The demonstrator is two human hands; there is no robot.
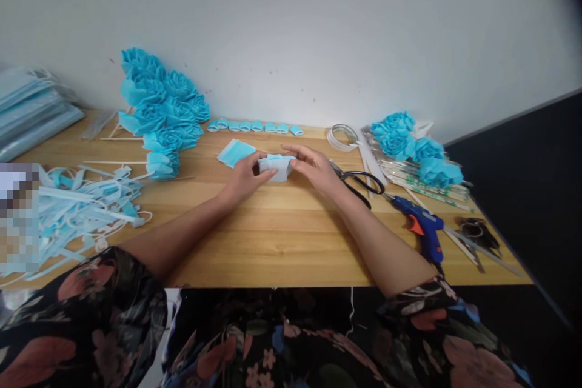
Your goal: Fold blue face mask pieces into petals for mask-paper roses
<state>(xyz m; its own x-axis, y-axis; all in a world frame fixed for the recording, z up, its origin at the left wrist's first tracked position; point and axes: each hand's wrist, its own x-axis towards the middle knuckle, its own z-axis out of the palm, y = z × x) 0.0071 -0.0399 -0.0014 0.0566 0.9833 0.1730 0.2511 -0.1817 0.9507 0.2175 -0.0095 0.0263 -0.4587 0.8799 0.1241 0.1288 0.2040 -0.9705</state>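
Both hands meet over a small folded piece of pale blue fabric [276, 167] on the wooden table [273, 236]. My left hand [245, 177] pinches its left side with thumb and fingers closed on it. From the right, my right hand [313, 167] holds the other end, fingers curled over the top edge. A second flat blue fabric piece [235, 151] lies just left of the hands.
A row of small rolled blue pieces [254, 127] lines the wall. Blue fabric flowers [159, 109] lie at the left and more flowers [416, 148] at the right. Scissors [359, 182], a blue glue gun [422, 227], a tape roll [342, 136], cut strips [86, 206], mask packs [31, 112].
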